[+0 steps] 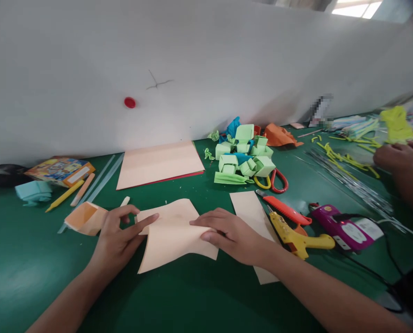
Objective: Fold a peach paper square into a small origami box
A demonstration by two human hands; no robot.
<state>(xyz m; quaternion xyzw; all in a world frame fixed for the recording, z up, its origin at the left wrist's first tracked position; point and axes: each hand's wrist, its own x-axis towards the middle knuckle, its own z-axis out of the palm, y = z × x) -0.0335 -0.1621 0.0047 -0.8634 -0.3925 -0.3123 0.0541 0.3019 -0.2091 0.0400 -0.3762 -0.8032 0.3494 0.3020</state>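
A peach sheet of paper [171, 236] lies bent on the green table [178, 300] in front of me. My left hand [118, 238] pinches its left edge between thumb and fingers, the forefinger stretched across the paper. My right hand [229, 233] grips the sheet's right edge, fingers curled over it, thumb beneath. A folded orange paper piece [84, 217] rests just left of my left hand. A narrower peach strip [253, 217] lies partly under my right forearm.
Glue guns, yellow [296, 236] and purple [341, 229], and an orange cutter [286, 210] sit to the right. A pile of green folded papers [244, 159] and scissors [274, 182] lie behind, beside a larger peach sheet [159, 164]. Another person's hands [397, 157] hold yellow material at far right.
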